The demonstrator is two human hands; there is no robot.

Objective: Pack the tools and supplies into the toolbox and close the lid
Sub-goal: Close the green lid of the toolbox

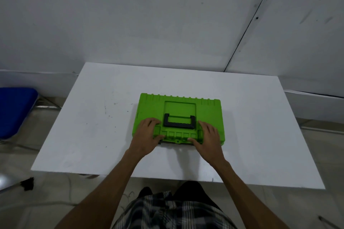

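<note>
Head view: the green toolbox (178, 117) lies flat near the middle of the white table (93, 117), lid (206, 115) down, black handle (179, 121) folded on top. No loose tools or supplies show on the table, so the packing looks done. The left hand (147, 135) and right hand (208, 135) rest on the lid's near corners, fingers spread fairly flat on top and thumbs hooked at the front edge beside the latch area. Whether the latches are fastened cannot be told; pressing them home seems the only step left. The box sits well clear of every table edge, with bare surface all round. A blue chair (16, 111) stands off to the left, apart from the table.
</note>
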